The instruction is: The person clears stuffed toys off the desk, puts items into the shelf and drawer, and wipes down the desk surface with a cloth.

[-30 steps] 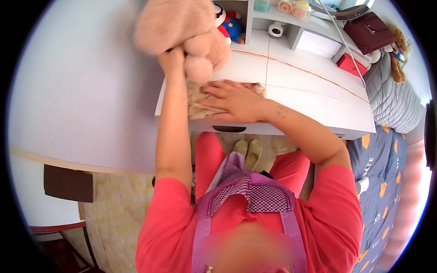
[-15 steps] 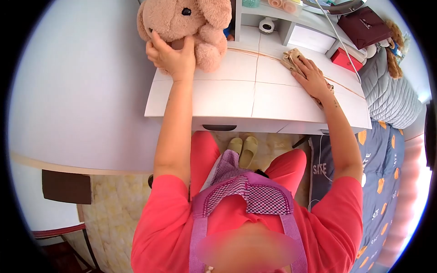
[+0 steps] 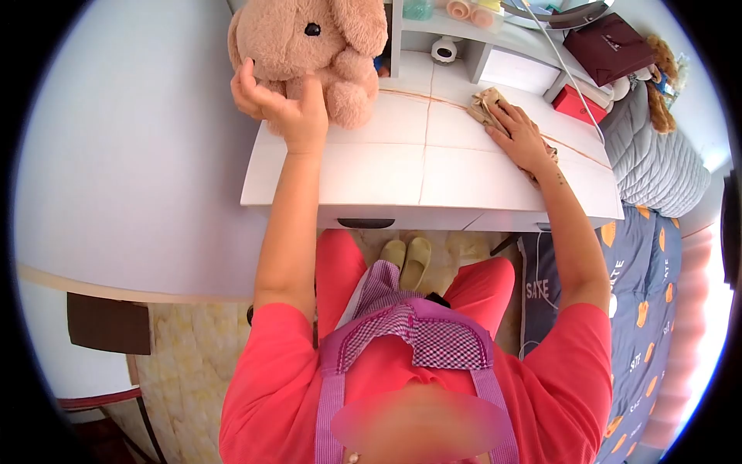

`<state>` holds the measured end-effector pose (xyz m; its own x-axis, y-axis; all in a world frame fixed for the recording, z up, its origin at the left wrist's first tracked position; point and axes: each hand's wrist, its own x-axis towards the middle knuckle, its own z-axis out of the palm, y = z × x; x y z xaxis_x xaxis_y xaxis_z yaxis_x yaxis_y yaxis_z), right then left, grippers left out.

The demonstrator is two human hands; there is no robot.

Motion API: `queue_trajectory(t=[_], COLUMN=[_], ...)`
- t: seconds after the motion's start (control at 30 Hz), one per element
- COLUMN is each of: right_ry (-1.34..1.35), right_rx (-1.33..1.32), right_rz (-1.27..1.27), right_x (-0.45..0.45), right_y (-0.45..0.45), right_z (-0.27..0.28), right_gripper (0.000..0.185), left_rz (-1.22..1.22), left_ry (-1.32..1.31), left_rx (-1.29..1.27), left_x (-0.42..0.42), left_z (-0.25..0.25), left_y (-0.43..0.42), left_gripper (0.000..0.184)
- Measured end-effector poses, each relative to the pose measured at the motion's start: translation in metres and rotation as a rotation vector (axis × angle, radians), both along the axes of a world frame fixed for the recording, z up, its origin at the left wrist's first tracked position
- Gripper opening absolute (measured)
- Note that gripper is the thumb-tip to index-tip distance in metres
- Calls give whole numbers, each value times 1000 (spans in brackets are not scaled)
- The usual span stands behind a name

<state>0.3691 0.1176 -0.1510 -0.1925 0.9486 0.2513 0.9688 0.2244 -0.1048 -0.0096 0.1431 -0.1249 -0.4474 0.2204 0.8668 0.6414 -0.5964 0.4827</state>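
A pinkish-brown plush toy with floppy ears and black eyes sits at the back left of the white desk. In front of its lower body is my left hand, with thumb and fingers apart and nothing gripped; whether the fingertips brush the fur I cannot tell. On the right side of the desktop, my right hand presses a crumpled tan patterned cloth against the surface. Part of the cloth is hidden beneath my palm.
Behind the desktop is a shelf unit with a small white camera-like device. A red box and a maroon bag are at the back right. A grey quilted cushion lies on the bed to the right.
My left hand has come away from the plush toy's face, its fingers loosening. My right hand stays on the cloth in about the same spot. The whole view has shifted slightly.
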Motion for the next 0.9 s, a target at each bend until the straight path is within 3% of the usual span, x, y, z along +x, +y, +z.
queue_trajectory(t=[0.1,0.2,0.3,0.5,0.67,0.9], right_ry=[6,22,-19,38,40,34], right_rx=[20,21,-13,54,51,30], right_rz=[18,7,-11,23,37,-1], right_x=[1,-2,-5,0,-2,-2], right_y=[0,-3,-6,-2,-4,-4], right_z=[-1,2,7,-1,0,1], right_gripper=[52,51,53,52,53,54], left_rz=[48,61,22,130,147,-70], left_ry=[256,177,223,631,797,683], left_rx=[168,136,-4,-218,-308,-170], left_x=[5,6,-4,4,10,-9], left_z=[10,26,52,53,48,50], left_y=[-8,-2,7,30,12,19], left_gripper=[76,72,62,41,36,31])
